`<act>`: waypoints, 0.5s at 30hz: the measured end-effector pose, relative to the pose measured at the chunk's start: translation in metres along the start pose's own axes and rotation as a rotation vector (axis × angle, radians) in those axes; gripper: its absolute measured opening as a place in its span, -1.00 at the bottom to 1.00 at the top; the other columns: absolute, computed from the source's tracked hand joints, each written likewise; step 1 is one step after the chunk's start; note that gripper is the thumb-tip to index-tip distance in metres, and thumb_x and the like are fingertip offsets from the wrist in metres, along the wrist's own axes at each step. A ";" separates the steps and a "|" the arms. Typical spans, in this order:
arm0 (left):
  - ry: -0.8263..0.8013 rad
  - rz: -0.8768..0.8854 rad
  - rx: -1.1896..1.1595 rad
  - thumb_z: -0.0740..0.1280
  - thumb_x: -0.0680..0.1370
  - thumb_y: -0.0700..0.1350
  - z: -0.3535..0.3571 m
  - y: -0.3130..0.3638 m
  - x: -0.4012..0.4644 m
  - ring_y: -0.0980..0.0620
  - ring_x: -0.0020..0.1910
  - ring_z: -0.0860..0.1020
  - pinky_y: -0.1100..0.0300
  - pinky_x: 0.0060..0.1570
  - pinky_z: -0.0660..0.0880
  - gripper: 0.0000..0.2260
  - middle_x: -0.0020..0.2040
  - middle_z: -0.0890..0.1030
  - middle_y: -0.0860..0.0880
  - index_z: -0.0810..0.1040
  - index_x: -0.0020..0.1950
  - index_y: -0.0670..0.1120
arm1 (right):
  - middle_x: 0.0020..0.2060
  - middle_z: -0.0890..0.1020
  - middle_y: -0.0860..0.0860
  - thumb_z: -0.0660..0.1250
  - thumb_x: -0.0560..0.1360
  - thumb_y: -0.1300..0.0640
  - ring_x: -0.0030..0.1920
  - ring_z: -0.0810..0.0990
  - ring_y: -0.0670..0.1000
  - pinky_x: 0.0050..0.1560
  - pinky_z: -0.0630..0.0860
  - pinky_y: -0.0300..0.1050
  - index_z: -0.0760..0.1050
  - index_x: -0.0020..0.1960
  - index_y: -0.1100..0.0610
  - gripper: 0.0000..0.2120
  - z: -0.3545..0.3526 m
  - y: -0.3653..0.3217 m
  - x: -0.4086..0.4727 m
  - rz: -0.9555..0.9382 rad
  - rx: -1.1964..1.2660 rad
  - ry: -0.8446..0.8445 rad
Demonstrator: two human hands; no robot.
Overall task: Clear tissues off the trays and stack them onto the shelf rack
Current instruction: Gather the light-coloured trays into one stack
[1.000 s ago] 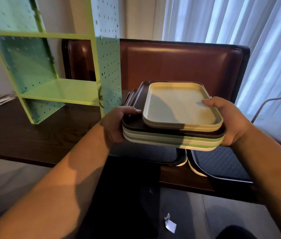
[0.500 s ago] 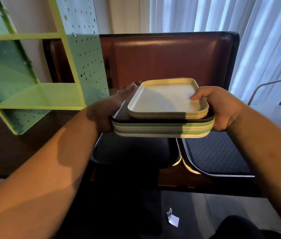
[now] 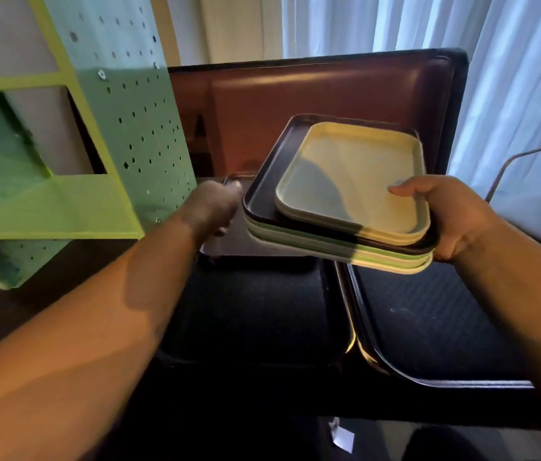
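A stack of several trays hangs tilted above the table, with a small cream tray (image 3: 345, 181) on top, a dark brown tray (image 3: 267, 184) under it and green and white ones below. My right hand (image 3: 455, 217) grips the stack's right edge, thumb on the cream tray. My left hand (image 3: 212, 207) is off the stack, blurred, its fingers at the rim of another dark tray (image 3: 229, 251) lying behind. The green shelf rack (image 3: 63, 207) stands on the table at the left, its lower shelf bare. A scrap of tissue (image 3: 342, 437) lies on the floor.
Two large black trays (image 3: 262, 311) (image 3: 428, 321) lie side by side on the dark table, below the stack. A brown padded bench back (image 3: 295, 101) rises behind. A metal-framed chair (image 3: 535, 214) and white curtains are at the right.
My left hand has let go of the stack and moved left and forward towards the tray behind. The stack now hangs from my right hand alone and tilts down to the right.
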State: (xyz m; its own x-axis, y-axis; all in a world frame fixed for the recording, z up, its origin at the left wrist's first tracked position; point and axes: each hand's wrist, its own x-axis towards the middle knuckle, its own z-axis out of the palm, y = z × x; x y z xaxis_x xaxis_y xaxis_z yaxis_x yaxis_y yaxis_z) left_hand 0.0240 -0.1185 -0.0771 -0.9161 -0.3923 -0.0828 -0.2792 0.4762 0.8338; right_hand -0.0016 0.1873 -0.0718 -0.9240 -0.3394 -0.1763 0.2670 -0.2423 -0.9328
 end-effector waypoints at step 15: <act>0.191 -0.044 1.040 0.23 0.52 -0.25 0.032 -0.033 0.051 -0.28 0.20 0.58 -0.06 0.15 0.59 -0.62 0.23 0.59 -0.27 0.58 0.31 -0.22 | -0.04 0.72 0.17 0.21 0.54 0.26 0.03 0.70 0.24 0.07 0.61 0.18 0.55 0.25 0.14 -0.69 -0.023 0.004 0.036 -0.017 0.043 0.117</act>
State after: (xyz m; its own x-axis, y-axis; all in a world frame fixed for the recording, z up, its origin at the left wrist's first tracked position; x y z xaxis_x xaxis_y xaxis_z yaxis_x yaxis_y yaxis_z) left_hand -0.0225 -0.1289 -0.1258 -0.8641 -0.4996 0.0613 -0.5027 0.8628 -0.0531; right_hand -0.0403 0.1945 -0.0889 -0.9533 -0.2276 -0.1987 0.2605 -0.2865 -0.9220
